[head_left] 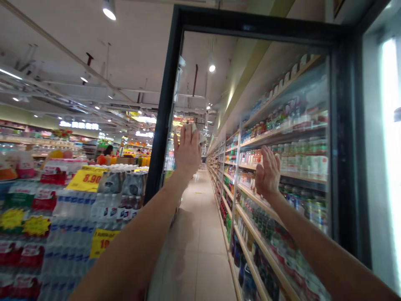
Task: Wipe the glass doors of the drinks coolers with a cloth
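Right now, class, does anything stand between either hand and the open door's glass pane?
Yes, at the left hand: a pale cloth or wipe lies between it and the glass pane, only partly visible. Nothing visible stands between the right hand and the pane; whether that hand touches the glass is unclear.

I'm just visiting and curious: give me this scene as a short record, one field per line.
Place: shop aisle with a pale tiled floor
Left hand: the left hand is spread flat at the glass, a pale cloth-like piece showing at its fingers
Right hand: the right hand is raised, fingers slightly bent; contact with glass unclear
Door: black-framed glass door
Within the frame: shelves of bottles
Left side: stacked drink packs, yellow sign reading 8.90
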`<action>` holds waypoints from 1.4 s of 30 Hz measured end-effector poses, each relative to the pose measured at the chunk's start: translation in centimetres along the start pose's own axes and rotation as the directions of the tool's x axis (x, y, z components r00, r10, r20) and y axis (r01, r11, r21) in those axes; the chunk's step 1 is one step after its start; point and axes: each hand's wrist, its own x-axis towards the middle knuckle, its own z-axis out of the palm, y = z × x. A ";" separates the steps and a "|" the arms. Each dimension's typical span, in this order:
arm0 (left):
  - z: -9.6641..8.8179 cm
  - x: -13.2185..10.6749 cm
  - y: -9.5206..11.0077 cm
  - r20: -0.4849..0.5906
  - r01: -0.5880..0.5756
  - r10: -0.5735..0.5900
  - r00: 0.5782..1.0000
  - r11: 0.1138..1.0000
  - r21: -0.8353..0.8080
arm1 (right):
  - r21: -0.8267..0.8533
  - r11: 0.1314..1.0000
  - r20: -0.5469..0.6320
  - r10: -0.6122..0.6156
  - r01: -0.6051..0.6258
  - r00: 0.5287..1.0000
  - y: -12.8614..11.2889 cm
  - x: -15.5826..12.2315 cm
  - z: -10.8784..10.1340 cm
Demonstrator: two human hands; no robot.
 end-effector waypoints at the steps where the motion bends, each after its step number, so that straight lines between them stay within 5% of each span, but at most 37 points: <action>1: -0.1 -0.2 -0.4 0.002 0.021 -0.021 1.000 1.000 0.005 | 0.004 1.000 -0.002 0.005 -0.005 1.000 0.0 0.0 0.0; 6: 0.0 -1.4 0.7 0.041 0.201 -0.204 0.978 0.977 0.066 | -0.007 1.000 -0.009 -0.005 0.005 1.000 -0.2 0.0 0.1; 9: 1.0 -2.6 3.5 0.120 -0.135 0.137 0.983 0.991 -0.024 | -0.015 1.000 0.001 -0.015 0.015 1.000 -0.2 -0.1 0.2; 12: 1.6 -2.8 4.6 0.152 -0.515 0.530 0.835 0.848 -0.128 | -0.012 1.000 -0.002 -0.014 0.014 1.000 -0.1 -0.1 0.3; 13: 1.6 -2.5 4.2 0.143 -0.521 0.535 0.833 0.844 -0.123 | -0.012 1.000 0.000 -0.013 0.013 1.000 -0.1 -0.1 0.3; 16: 1.5 -1.2 2.5 0.042 -0.204 0.206 0.978 0.978 -0.051 | -0.020 1.000 0.021 -0.003 0.004 1.000 -0.1 -0.1 0.4; 18: 1.5 -1.1 2.3 -0.004 -0.057 0.057 0.998 0.998 -0.041 | -0.027 1.000 0.037 0.006 -0.005 0.999 -0.2 -0.1 0.3; 19: 1.5 -1.4 2.5 0.016 -0.114 0.115 0.993 0.992 -0.050 | -0.025 1.000 0.041 0.010 -0.009 0.999 -0.3 0.0 0.2; 20: 1.6 -1.8 2.9 0.057 -0.247 0.251 0.966 0.967 -0.068 | -0.020 1.000 0.039 0.013 -0.012 0.999 -0.3 0.0 0.2; 22: 1.6 -2.5 3.5 0.134 -0.535 0.548 0.826 0.836 -0.125 | -0.004 1.000 0.022 0.020 -0.020 1.000 -0.4 0.0 0.1; 23: 1.5 -2.5 3.6 0.149 -0.608 0.624 0.767 0.781 -0.142 | 0.002 1.000 0.015 0.025 -0.025 1.000 -0.4 0.0 0.1; 24: 1.5 -2.4 3.5 0.148 -0.610 0.625 0.766 0.780 -0.139 | 0.003 1.000 0.007 0.029 -0.029 1.000 -0.4 0.1 0.0; 27: 1.3 -1.2 3.2 0.056 -0.286 0.289 0.956 0.956 -0.062 | -0.008 1.000 0.007 0.027 -0.027 1.000 -0.4 0.1 0.0; 29: 1.5 -0.9 4.1 0.014 -0.181 0.182 0.983 0.981 -0.064 | -0.015 1.000 0.010 0.022 -0.022 1.000 -0.3 0.1 0.0; 31: 1.7 -1.4 5.8 0.051 -0.370 0.377 0.925 0.922 -0.112 | -0.016 1.000 0.009 0.019 -0.019 1.000 -0.2 0.0 0.0; 34: 1.9 -1.9 7.9 0.138 -0.667 0.694 0.707 0.719 -0.197 | 0.002 1.000 -0.008 0.024 -0.024 1.000 0.0 0.0 -0.1; 35: 1.9 -1.5 8.0 0.156 -0.677 0.705 0.692 0.708 -0.201 | 0.010 1.000 -0.020 0.030 -0.030 0.999 0.0 0.0 -0.1; 39: 1.7 1.2 7.4 0.089 -0.256 0.266 0.960 0.961 -0.110 | 0.024 0.999 -0.047 0.048 -0.047 0.998 0.0 0.1 -0.2; 40: 1.7 1.5 7.6 0.074 -0.193 0.202 0.977 0.975 -0.108 | 0.023 0.999 -0.045 0.047 -0.046 0.998 0.0 0.1 -0.2; 42: 1.8 1.2 8.6 0.109 -0.324 0.342 0.933 0.934 -0.151 | 0.023 0.999 -0.046 0.046 -0.045 0.998 -0.1 0.2 -0.2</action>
